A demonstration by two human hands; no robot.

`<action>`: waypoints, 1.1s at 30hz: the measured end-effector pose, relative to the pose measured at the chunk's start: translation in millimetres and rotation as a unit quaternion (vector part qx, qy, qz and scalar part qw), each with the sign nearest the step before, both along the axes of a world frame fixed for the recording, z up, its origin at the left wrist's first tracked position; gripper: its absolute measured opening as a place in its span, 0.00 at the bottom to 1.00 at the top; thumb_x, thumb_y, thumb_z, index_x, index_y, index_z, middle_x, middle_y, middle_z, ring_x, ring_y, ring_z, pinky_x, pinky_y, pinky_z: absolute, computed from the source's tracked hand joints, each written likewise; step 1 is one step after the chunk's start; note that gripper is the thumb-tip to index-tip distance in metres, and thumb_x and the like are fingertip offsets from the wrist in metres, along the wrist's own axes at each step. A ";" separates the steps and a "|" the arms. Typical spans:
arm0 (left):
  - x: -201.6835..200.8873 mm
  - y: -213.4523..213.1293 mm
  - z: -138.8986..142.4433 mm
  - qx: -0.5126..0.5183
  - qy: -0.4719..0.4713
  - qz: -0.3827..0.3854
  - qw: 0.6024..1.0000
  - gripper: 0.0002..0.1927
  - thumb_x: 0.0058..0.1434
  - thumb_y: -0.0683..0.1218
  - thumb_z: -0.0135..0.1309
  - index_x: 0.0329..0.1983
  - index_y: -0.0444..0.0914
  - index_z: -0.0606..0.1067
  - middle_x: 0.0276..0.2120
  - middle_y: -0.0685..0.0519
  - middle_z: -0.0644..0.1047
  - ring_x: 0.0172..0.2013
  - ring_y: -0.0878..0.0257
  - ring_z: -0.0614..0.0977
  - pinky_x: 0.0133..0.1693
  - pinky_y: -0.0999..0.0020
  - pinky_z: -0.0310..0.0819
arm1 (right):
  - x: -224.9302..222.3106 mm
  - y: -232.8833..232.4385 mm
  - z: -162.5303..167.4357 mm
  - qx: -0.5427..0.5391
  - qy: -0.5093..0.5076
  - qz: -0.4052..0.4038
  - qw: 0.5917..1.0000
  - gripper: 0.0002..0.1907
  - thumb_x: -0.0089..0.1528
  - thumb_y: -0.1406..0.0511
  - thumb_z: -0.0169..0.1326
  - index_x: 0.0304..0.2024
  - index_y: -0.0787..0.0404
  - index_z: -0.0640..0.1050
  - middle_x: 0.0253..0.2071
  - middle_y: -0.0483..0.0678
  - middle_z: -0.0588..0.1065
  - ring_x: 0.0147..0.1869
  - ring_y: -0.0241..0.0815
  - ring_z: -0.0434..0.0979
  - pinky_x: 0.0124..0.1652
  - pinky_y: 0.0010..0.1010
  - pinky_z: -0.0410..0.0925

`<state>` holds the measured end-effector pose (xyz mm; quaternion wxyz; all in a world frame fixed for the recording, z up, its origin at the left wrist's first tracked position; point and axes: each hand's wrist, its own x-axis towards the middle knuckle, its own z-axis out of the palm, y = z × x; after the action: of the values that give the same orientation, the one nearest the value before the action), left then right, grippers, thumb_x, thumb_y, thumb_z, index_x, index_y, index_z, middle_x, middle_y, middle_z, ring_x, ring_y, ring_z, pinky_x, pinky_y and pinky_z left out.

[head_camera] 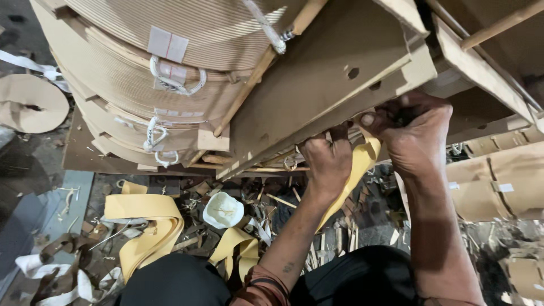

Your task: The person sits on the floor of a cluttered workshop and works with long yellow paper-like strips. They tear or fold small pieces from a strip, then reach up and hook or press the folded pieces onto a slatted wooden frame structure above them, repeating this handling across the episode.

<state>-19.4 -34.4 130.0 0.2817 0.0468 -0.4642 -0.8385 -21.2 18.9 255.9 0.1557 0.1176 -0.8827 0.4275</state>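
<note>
My left hand (327, 160) reaches up under the lower edge of a thick brown board (328, 79), its fingers curled behind that edge next to a yellow strap (358, 164). My right hand (412, 131) grips at the same edge a little to the right, thumb out, fingers closed around the strap's upper end where it passes under the board. The strap hangs down between my forearms. What lies behind the board edge is hidden.
A large paper-wrapped coil (158, 73) tied with white cords and wooden sticks (255, 73) stands at the left. More yellow strap (148, 222), a white cup (223, 209), wood scraps and paper strips litter the floor. Brown wrapped parts (498, 181) sit at the right.
</note>
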 end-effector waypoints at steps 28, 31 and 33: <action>-14.9 -9.1 0.2 -0.106 0.247 0.207 0.941 0.11 0.62 0.39 0.60 0.49 0.39 0.80 0.40 0.47 0.83 0.41 0.52 0.87 0.49 0.59 0.83 | 9.0 -1.0 13.2 0.192 0.149 -0.041 0.969 0.09 0.59 0.77 0.59 0.24 0.66 0.75 0.24 0.45 0.73 0.26 0.31 0.71 0.30 0.23 0.65; -7.7 -10.6 6.4 -0.057 0.190 0.167 0.966 0.13 0.62 0.43 0.61 0.49 0.37 0.77 0.38 0.45 0.82 0.37 0.53 0.87 0.44 0.61 0.83 | 7.6 -4.1 12.2 0.213 0.156 -0.026 0.964 0.10 0.60 0.73 0.65 0.25 0.67 0.78 0.22 0.45 0.73 0.23 0.32 0.68 0.27 0.26 0.60; -6.1 -4.7 8.3 -0.041 0.136 0.103 0.984 0.10 0.65 0.43 0.61 0.48 0.39 0.78 0.36 0.47 0.83 0.34 0.58 0.86 0.39 0.65 0.82 | 11.3 -8.2 13.4 0.223 0.171 -0.025 0.959 0.13 0.65 0.73 0.67 0.27 0.68 0.78 0.24 0.46 0.73 0.23 0.32 0.69 0.27 0.25 0.61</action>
<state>-25.5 -39.1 138.3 0.4287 -0.0316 -0.4485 -0.7836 -10.0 10.7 269.2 0.2850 0.1985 -0.9184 0.1897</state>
